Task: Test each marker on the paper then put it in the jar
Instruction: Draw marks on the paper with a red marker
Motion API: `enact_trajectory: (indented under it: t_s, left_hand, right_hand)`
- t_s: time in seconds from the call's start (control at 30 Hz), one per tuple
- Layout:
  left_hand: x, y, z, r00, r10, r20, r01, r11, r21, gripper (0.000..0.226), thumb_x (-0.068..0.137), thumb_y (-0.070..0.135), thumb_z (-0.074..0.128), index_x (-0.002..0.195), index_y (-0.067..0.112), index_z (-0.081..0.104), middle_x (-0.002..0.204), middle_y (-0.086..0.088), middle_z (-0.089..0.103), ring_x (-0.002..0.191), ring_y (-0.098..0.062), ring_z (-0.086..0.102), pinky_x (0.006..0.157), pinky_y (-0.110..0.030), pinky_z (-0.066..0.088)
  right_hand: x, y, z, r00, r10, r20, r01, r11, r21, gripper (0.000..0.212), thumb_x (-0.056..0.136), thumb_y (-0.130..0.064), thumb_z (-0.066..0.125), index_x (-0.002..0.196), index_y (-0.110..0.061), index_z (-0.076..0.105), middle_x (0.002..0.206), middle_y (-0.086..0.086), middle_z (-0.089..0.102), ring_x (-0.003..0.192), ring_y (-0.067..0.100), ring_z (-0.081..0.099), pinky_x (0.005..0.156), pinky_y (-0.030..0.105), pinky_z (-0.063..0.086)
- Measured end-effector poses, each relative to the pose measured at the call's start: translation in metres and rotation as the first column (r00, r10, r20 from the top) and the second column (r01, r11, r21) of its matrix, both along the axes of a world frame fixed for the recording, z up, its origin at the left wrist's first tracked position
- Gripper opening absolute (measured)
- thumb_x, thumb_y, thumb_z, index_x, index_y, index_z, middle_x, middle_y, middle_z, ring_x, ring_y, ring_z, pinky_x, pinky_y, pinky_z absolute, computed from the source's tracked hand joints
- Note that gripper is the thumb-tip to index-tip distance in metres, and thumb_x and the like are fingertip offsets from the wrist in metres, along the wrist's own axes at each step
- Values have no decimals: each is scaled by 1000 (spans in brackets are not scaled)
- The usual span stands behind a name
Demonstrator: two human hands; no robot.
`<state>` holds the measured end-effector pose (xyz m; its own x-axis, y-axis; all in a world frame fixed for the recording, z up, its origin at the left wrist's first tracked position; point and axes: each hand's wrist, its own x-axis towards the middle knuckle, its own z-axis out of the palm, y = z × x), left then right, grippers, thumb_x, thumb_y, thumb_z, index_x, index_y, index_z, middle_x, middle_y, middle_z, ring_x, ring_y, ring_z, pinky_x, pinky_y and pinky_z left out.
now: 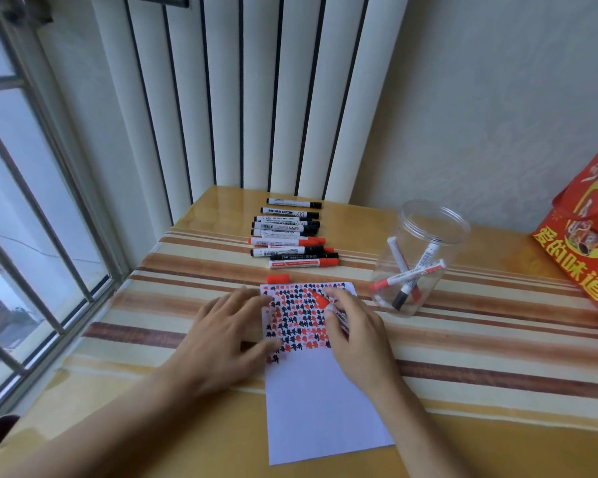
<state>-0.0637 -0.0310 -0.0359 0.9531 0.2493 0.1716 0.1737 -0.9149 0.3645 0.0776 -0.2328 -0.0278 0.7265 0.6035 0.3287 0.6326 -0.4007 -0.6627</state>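
Jar (pixel 425 236) holding three markers, right hand (pixel 356 336) gripping red marker (pixel 325 301), left hand (pixel 221 332) flat on paper (pixel 318 408).

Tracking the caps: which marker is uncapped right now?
The red marker gripped in the right hand, its tip on the paper; its red cap lies above the sheet.

Clear plastic jar (pixel 425 236) — glossy striped table (pixel 480 339) — white paper (pixel 318 408).

Soft daylight from the window (pixel 32 201); wide-angle bending at edges.
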Motion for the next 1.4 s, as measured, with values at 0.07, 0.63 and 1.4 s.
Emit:
enact_trajectory:
  t_s: [0.07, 0.63, 1.4]
  left_hand:
    - [-11, -5, -8, 997, -38, -71, 42, 998, 56, 79, 88, 88, 19, 158, 49, 13, 168, 18, 5, 154, -2, -9, 127, -42, 1]
    - [-9, -10, -11, 991, -33, -126, 48, 992, 120, 85, 83, 92, 19, 155, 55, -8, 168, 9, -16, 151, -14, -29, 122, -56, -14]
    - [-8, -9, -11, 991, -40, -130, 55, 992, 115, 88, 83, 93, 18, 156, 52, -6, 170, 6, -10, 152, -14, -25, 123, -57, -10]
  right_hand:
    - [-2, -1, 9, 1000, 10, -18, -9, 999, 53, 24, 105, -15, 52, 123, -29, 58, 90, -20, 59, 80, 5, 60, 73, 15, 47]
    - [-27, 9, 13, 774, 316, -548, -178, 940, 291, 16, 96, -29, 64, 101, -13, 62, 63, 7, 47, 58, 21, 43, 54, 26, 36]
    - [-32, 4, 7, 842, 128, -524, -72, 989, 127, 20, 98, -13, 67, 83, -10, 54, 58, 18, 58, 39, 24, 52, 38, 19, 33]
